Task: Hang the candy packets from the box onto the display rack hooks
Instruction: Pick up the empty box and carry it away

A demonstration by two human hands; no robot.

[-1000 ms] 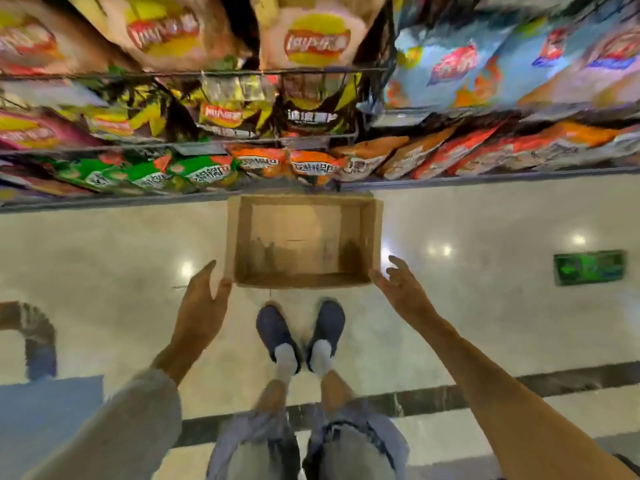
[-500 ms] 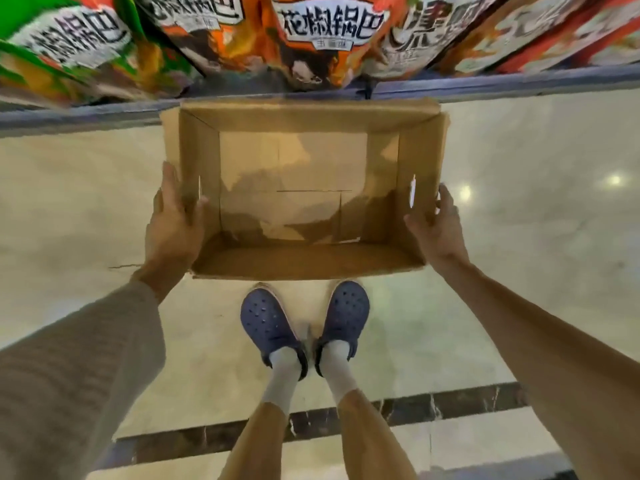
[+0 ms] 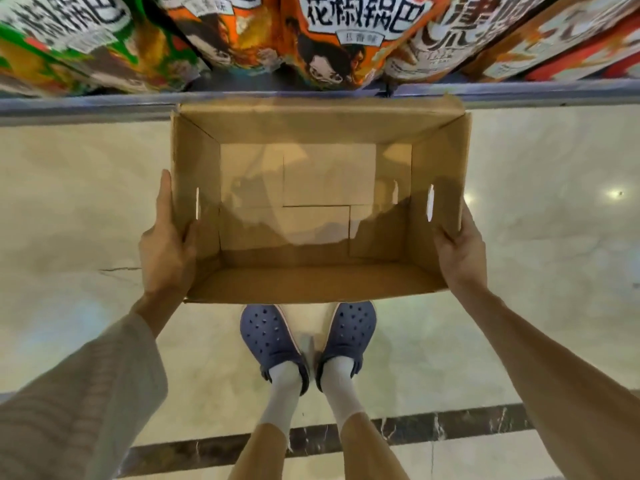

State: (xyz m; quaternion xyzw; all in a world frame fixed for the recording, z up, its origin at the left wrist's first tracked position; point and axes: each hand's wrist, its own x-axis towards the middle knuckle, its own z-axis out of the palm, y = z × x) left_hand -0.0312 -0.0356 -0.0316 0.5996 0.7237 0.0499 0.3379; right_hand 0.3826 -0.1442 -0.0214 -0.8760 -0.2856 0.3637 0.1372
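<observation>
An open brown cardboard box fills the middle of the view, held above the floor; its inside shows only bare cardboard. My left hand grips its left wall, thumb along the outer edge. My right hand grips the right wall near a handle slot. Just beyond the box's far edge, a row of snack packets with orange, green and red wrappers fills the rack along the top of the view.
The rack's grey front rail runs across the frame behind the box. Below is a glossy cream marble floor with a dark stripe. My feet in blue clogs stand under the box's near edge.
My hands went from reaching toward the box on the floor to gripping both its sides. The box now sits closer and larger in view, and the rack packets loom nearer.
</observation>
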